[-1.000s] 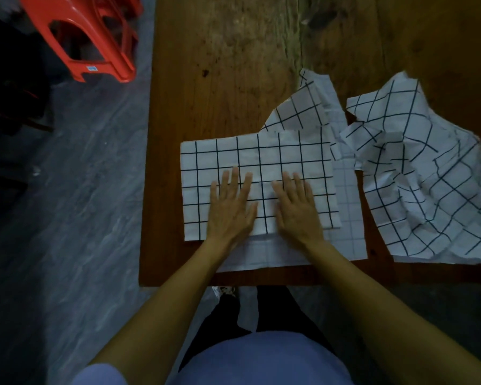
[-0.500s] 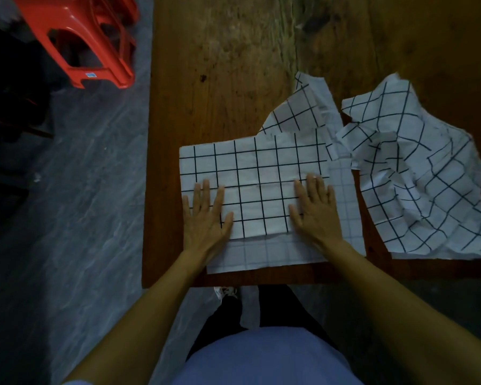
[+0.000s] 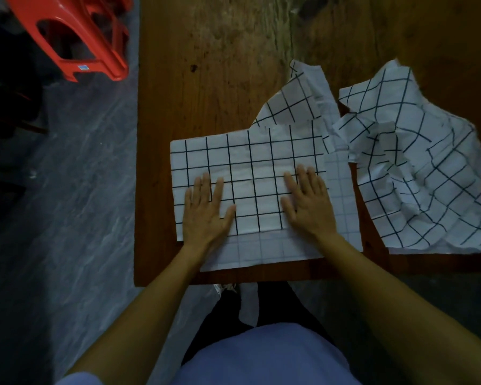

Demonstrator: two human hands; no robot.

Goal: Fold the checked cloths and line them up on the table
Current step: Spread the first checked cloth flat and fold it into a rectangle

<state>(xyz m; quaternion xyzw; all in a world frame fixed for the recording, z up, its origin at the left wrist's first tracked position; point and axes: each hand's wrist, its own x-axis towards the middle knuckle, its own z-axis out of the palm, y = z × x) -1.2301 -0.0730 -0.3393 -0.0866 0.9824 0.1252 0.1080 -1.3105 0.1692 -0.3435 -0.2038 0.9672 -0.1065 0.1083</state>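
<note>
A white cloth with black checks [image 3: 250, 168] lies half folded at the near left of the wooden table [image 3: 211, 65], its folded upper layer flat and its pale reverse side showing along the near and right edges. My left hand [image 3: 206, 209] presses flat on the fold's near left part. My right hand [image 3: 307, 201] presses flat on its near right part, fingers straight. One corner of this cloth sticks up crumpled behind the fold. A second checked cloth [image 3: 417, 168] lies crumpled and unfolded to the right.
The table's left edge runs beside a grey stone floor [image 3: 67, 190]. A red plastic stool [image 3: 78, 34] stands on that floor at the far left. The table's near edge is just below the folded cloth, close to my body.
Both hands slid apart across the folded cloth, the left one toward the left edge and the right one toward the right edge, smoothing it flat.
</note>
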